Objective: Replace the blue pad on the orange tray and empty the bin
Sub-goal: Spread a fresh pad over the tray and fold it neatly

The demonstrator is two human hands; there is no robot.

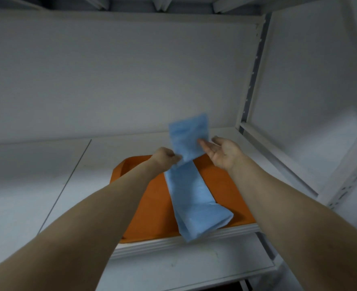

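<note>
A folded blue pad [191, 185] hangs over the orange tray [144, 198], which lies on a white shelf near its front edge. My left hand [166, 157] pinches the pad near its middle fold. The pad's upper part stands up, blurred, and its lower part drapes down across the tray to the shelf's front lip. My right hand [221, 153] is held palm up with its fingers spread, its fingertips touching the pad's upper right edge. No bin is in view.
The white shelf [47, 185] stretches left of the tray, with a seam running across it. A white wall stands behind. A perforated metal upright [251, 76] and frame rails border the right side. A lower shelf [183, 267] shows below.
</note>
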